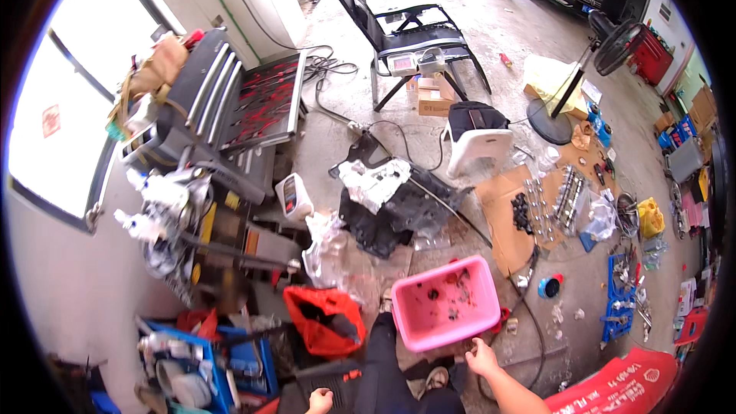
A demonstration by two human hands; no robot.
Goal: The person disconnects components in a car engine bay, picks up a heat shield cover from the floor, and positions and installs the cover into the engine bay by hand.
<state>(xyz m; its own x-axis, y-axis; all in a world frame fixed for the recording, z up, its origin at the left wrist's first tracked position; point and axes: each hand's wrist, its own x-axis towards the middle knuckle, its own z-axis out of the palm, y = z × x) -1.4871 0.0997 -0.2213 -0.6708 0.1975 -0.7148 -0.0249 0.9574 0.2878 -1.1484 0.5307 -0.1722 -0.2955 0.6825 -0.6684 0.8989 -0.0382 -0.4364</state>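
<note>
Holding right hand (481, 358) just beside tub (451, 339), unclenched, empty; cannot tell left hand (320, 400) grip. Could spill tub, if knocked.

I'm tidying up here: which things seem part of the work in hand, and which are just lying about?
Likely in use, near the right hand:
pink basin
small dark parts in it

Seemingly lying about:
red bag
black folding chair
pedestal fan
</note>
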